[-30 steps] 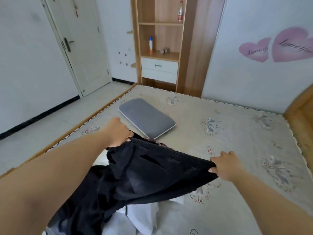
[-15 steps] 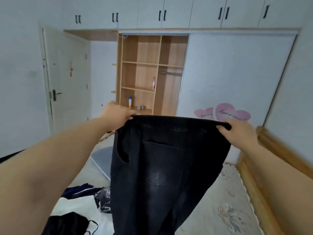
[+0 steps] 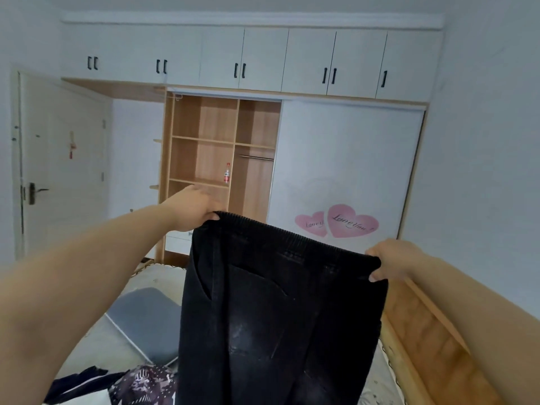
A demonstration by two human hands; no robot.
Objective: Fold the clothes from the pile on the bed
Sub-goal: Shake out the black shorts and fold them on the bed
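Note:
A pair of black trousers with an elastic waistband hangs in the air in front of me, legs dropping out of the bottom of the view. My left hand grips the left end of the waistband. My right hand grips the right end, lower than the left. Below at the left lies the pile of clothes: a dark garment, a patterned one and something white. The trousers hide most of the bed.
A grey pillow lies on the bed at the left. A wooden bed frame runs along the right. Behind stand a wardrobe with open shelves, a white sliding door with pink hearts and a room door.
Both hands have lifted the trousers off the bed and spread them upright by the waistband. My view has risen from the bed to the wardrobe; the right end now hangs lower.

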